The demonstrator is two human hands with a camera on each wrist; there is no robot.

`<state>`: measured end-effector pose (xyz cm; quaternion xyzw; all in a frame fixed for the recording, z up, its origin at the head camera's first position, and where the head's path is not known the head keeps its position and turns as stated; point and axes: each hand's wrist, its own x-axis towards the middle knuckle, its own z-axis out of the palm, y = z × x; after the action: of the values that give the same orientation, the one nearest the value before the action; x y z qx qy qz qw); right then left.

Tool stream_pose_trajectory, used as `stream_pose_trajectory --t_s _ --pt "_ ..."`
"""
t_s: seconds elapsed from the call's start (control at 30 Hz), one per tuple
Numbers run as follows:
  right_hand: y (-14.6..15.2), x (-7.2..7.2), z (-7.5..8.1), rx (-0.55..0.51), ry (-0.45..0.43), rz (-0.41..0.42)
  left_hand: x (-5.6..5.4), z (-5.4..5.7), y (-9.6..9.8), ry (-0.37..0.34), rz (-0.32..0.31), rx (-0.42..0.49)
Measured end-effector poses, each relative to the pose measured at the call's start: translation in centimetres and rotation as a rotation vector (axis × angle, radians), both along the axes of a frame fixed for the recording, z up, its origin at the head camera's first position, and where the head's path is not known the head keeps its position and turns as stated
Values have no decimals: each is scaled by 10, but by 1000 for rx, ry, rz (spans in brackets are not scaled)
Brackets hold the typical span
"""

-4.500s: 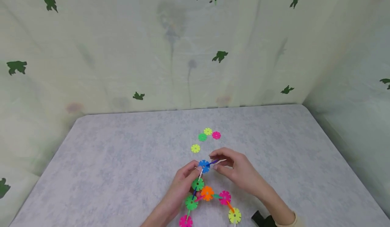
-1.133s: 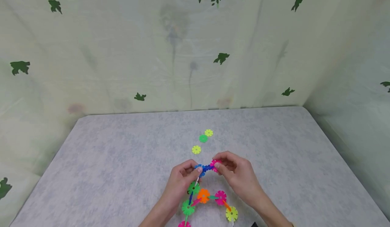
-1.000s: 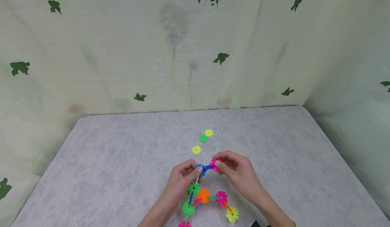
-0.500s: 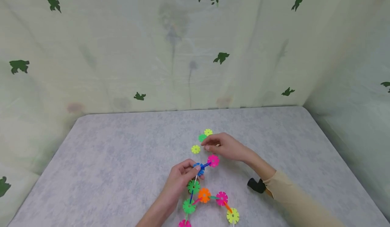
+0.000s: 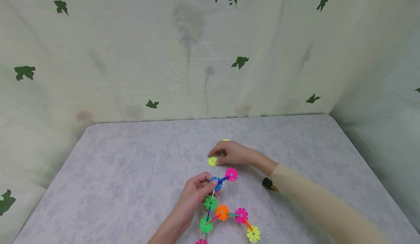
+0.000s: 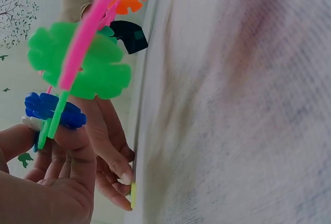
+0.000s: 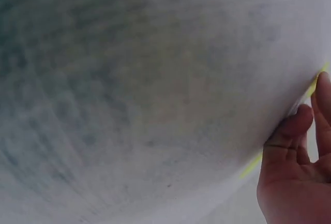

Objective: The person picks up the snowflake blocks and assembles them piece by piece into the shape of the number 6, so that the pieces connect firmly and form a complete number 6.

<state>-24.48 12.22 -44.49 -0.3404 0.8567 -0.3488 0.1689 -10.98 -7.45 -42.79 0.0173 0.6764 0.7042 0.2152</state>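
Observation:
Thumb and fingers of my left hand (image 5: 195,193) pinch a blue notched disc (image 5: 216,183) in a chain of snowflake discs. From it a dark blue link leads to a pink disc (image 5: 231,174). Below hang green discs (image 5: 206,224), then an orange disc (image 5: 222,212), another pink disc (image 5: 241,215) and a yellow disc (image 5: 253,233). Over the table, my right hand (image 5: 234,153) is at a loose yellow disc (image 5: 212,161), with bent, parted fingers; no grip on it shows. In the right wrist view, a fingertip lies by a yellow edge (image 7: 312,88).
Behind the right hand another yellow disc (image 5: 226,140) shows only its top edge. A green bit peeks out between the fingers. A dark object (image 5: 267,184) sits under the right wrist by the beige sleeve (image 5: 315,196). The grey table (image 5: 131,164) meets a patterned cloth backdrop (image 5: 131,54).
The right hand has let go of the pink disc, now joined to the blue one, and moved away and left to the loose discs. The left hand keeps its pinch.

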Motion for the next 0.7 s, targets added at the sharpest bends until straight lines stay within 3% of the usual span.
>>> stream_pose_trajectory --t_s 0.13,0.37,0.57,0.7 --pt "0 0 -3 0 -17 -24 1 1 2 4 11 7" --pt "9 5 0 -70 -84 -170 1 2 3 -6 44 17" --pt "26 16 5 -157 -97 -229 1 4 4 8 37 9" --pt "36 30 9 -244 -103 -242 2 5 5 55 28 -8"
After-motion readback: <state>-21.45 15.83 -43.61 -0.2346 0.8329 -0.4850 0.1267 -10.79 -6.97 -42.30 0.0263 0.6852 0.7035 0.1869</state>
